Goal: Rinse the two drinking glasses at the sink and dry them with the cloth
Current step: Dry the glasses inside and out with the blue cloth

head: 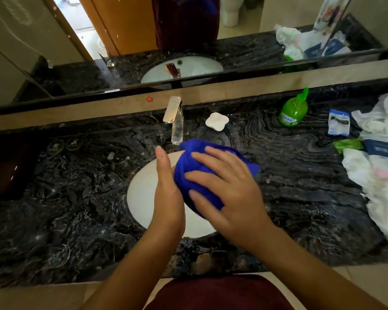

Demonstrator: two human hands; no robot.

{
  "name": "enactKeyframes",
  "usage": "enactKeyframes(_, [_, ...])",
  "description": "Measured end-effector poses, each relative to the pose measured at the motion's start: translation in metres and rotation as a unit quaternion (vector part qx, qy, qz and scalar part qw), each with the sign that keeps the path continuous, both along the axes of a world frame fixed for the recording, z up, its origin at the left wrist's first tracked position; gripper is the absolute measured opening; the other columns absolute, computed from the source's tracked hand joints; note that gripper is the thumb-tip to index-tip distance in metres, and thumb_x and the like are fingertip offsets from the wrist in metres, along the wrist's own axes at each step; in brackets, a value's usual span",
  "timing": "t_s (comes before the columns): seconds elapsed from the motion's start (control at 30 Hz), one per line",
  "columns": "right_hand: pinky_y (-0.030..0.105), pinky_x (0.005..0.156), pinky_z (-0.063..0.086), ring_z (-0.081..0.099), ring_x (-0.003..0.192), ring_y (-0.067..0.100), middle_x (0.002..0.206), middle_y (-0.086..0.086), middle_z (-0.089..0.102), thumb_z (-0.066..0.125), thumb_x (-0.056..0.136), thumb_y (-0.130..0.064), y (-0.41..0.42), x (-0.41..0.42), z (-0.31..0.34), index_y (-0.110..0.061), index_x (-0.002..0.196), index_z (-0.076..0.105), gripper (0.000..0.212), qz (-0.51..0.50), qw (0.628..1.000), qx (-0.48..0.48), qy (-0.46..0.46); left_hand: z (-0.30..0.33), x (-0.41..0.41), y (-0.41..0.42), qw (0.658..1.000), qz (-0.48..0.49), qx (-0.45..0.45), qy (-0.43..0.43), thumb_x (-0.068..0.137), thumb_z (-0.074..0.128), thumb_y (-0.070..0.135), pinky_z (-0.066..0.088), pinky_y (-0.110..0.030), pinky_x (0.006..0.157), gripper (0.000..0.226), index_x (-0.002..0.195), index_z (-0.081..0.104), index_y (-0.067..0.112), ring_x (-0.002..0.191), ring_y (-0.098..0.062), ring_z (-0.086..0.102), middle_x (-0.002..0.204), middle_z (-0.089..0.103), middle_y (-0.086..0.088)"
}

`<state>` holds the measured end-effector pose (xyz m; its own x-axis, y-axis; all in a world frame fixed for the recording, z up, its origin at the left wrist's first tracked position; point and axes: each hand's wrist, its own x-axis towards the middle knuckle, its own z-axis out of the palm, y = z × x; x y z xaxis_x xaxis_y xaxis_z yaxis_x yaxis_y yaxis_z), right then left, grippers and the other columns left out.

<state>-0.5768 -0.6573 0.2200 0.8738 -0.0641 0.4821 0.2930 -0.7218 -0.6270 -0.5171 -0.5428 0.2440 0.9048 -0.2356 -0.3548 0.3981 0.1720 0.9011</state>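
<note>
A blue cloth (pixel 199 173) is bunched into a round bundle above the white sink basin (pixel 143 198). My left hand (pixel 168 198) presses flat against the bundle's left side, fingers straight. My right hand (pixel 229 193) lies over its right side with fingers spread, gripping the cloth. Whatever the cloth wraps is hidden, so I cannot tell if a glass is inside. A clear drinking glass (pixel 54 253) is faintly visible on the dark marble counter (pixel 300 186) at the lower left, hard to make out against the stone.
A chrome faucet (pixel 174 121) stands behind the basin, with a white soap dish (pixel 217 121) beside it. A green pump bottle (pixel 292 110), a blue-white packet (pixel 338 125) and crumpled white bags (pixel 381 180) fill the right side. A dark box (pixel 5 166) sits at far left.
</note>
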Motion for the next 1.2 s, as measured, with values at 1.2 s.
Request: enactKeyframes(1.2, [0.049,0.086,0.045,0.059,0.106,0.031,0.109,0.006,0.073,0.076,0.090,-0.021,0.004,0.019,-0.006,-0.018,0.104,0.081,0.015,-0.073,0.986,-0.051,-0.138,0.011,0.000,0.001,0.991,0.028,-0.092,0.095,0.100,0.036,0.063,0.061,-0.035,0.087,0.076,0.100,0.078,0.000,0.094,-0.025,0.075,0.103,0.076,-0.019])
